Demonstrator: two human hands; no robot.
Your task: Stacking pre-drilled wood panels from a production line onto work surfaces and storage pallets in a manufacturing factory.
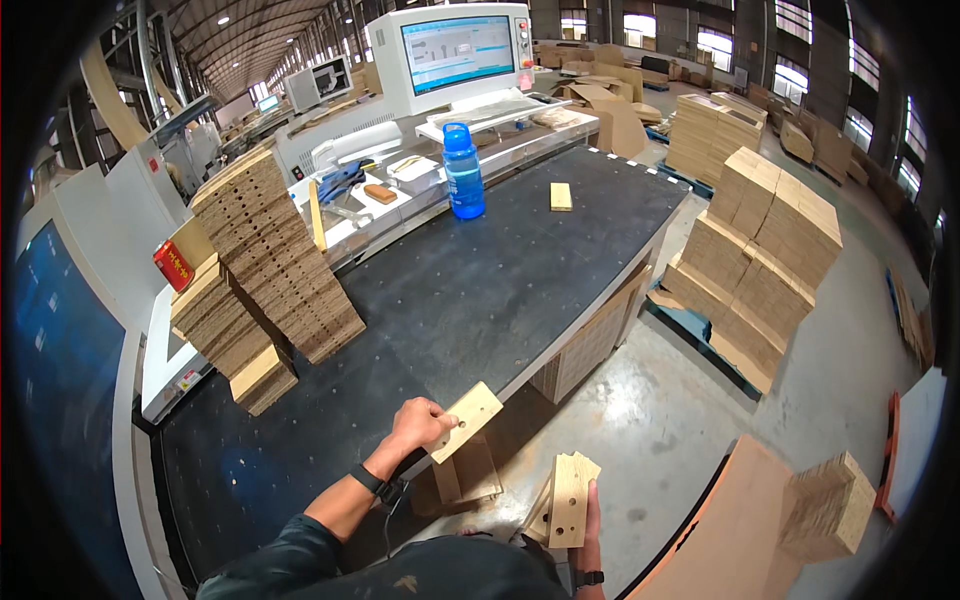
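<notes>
My left hand is closed on a pale wooden board with drilled holes, at the near edge of the black worktable. Lower and to the right, my right hand grips several similar boards. The front one stands on end with holes showing; others fan out behind it. Part of the right hand is hidden behind these boards. Another small pale board lies alone near the table's far end.
Tall stacks of drilled boards stand at the table's left, with a red can on a lower one. A blue bottle stands near the machine console. Board stacks on a pallet and a cardboard-coloured sheet lie right.
</notes>
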